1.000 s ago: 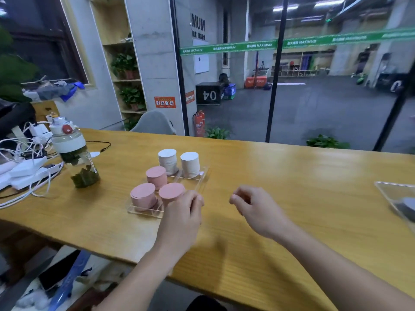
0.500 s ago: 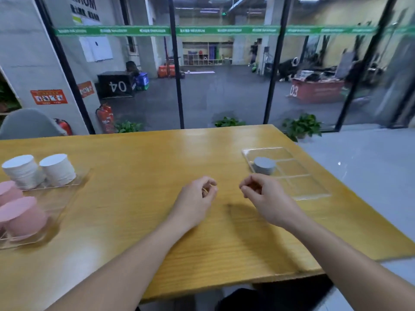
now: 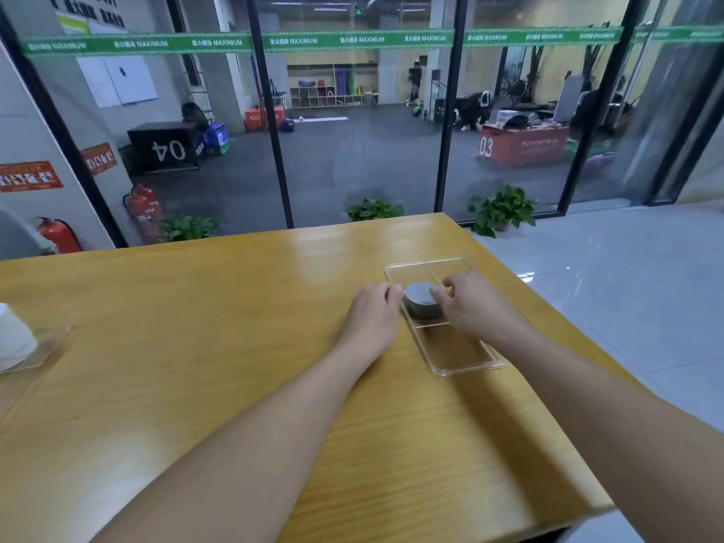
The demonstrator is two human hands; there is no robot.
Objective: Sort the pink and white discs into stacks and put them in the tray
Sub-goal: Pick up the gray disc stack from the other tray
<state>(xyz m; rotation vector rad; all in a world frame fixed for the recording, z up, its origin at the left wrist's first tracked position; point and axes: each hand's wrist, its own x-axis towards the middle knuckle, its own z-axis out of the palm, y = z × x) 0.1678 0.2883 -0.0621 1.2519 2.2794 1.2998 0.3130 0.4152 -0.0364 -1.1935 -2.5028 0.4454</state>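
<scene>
A short grey disc stack [image 3: 420, 304] stands in a near-left compartment of a clear divided tray [image 3: 464, 368] on the right part of the wooden table [image 3: 196, 346]. My left hand [image 3: 374, 313] has its curled fingers against the stack's left side. My right hand [image 3: 470, 303] curls over the stack's right side and top. At the far left edge, a white disc stack [image 3: 11, 339] sits in another clear tray [image 3: 53, 337]. No pink discs are in view.
The table's right edge [image 3: 548, 327] runs just past the tray, with tiled floor beyond. A glass wall stands behind the table, with potted plants [image 3: 501, 209] and a red fire extinguisher [image 3: 143, 211] at its foot.
My view swung right, away from the pink and white stacks. Both hands moved forward and right from the bare table to the grey stack and closed round it.
</scene>
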